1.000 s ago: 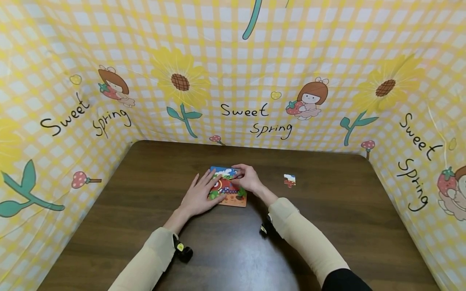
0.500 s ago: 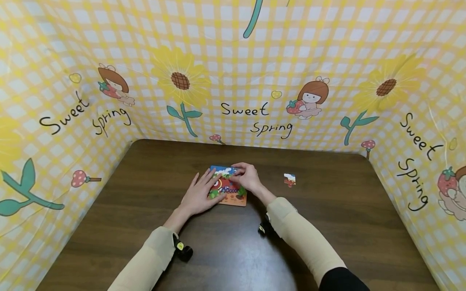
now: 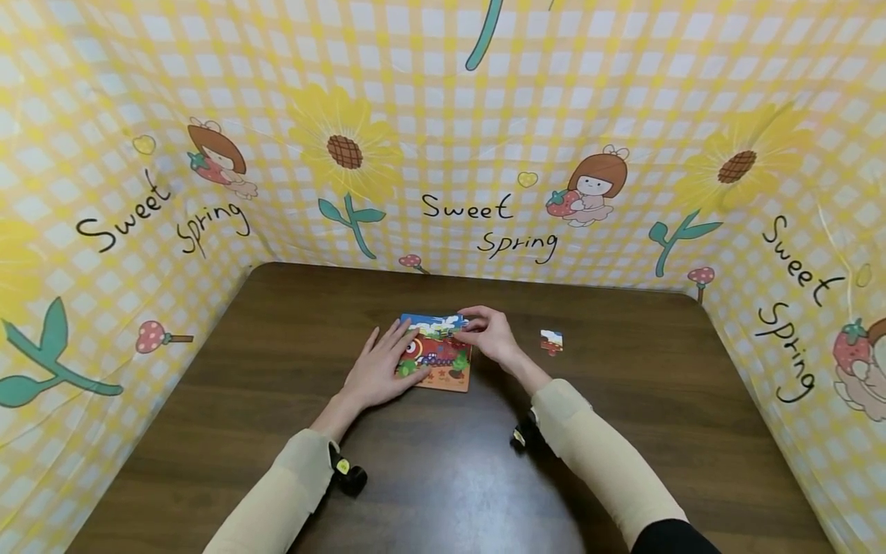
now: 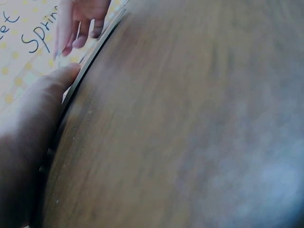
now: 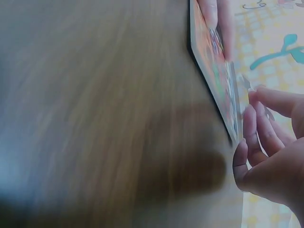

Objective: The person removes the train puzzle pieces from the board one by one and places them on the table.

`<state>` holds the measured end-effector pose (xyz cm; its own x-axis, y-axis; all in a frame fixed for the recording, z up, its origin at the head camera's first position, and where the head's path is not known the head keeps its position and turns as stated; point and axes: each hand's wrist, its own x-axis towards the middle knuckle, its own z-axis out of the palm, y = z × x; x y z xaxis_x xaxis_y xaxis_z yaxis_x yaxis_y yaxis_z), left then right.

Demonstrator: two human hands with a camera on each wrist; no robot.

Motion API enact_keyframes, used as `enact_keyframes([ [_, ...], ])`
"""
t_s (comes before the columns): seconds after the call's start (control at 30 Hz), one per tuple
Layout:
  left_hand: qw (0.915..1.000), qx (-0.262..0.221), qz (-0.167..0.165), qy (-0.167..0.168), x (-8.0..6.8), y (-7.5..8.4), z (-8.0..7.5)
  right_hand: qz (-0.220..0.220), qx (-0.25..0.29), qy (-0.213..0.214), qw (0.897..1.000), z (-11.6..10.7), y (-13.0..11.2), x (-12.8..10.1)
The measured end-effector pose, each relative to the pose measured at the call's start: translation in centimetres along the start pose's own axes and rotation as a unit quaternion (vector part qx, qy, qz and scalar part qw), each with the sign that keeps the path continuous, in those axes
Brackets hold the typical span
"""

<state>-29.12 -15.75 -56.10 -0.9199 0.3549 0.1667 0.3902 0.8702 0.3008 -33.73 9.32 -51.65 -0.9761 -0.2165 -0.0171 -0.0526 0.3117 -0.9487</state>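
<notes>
A colourful jigsaw puzzle (image 3: 443, 377) in a flat tray lies on the table in the head view, with blue sky along its far side and an orange strip along its near side. My left hand (image 3: 377, 373) rests on its left part, fingers spread and straight. Over the far right corner, my right hand (image 3: 493, 337) pinches a small puzzle piece (image 5: 245, 81) between thumb and fingertips. In the right wrist view that piece is seen nearly edge-on, just above the tray. Fingers partly hide the puzzle's left side and far right corner.
A loose puzzle piece (image 3: 551, 342), white, blue and red, lies to the right of the puzzle on the dark wooden table (image 3: 443, 477). A yellow checked cloth (image 3: 471, 138) surrounds the table's back and sides.
My right hand has shifted right from over the puzzle's upper right part to its corner, so more of the picture shows. My left hand has stayed in place.
</notes>
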Motion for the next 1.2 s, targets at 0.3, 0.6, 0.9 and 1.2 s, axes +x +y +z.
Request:
enact_keyframes([
  [0.3,1.0000,0.000,0.005,0.003,0.1,-0.2,-0.2,0.014,-0.007,0.000,1.000,-3.6,1.0,-1.2],
  [0.6,1.0000,0.004,0.000,0.000,0.1,-0.2,-0.4,0.030,-0.009,-0.008,0.999,-6.8,1.7,-2.3],
  [0.9,1.0000,0.002,0.002,0.000,0.1,-0.3,-0.3,0.036,-0.028,0.002,0.999,-9.1,2.5,-3.0],
  [1.2,1.0000,0.003,-0.004,-0.003,0.1,-0.3,-0.2,0.002,-0.087,0.017,0.996,-10.4,3.2,-3.2],
])
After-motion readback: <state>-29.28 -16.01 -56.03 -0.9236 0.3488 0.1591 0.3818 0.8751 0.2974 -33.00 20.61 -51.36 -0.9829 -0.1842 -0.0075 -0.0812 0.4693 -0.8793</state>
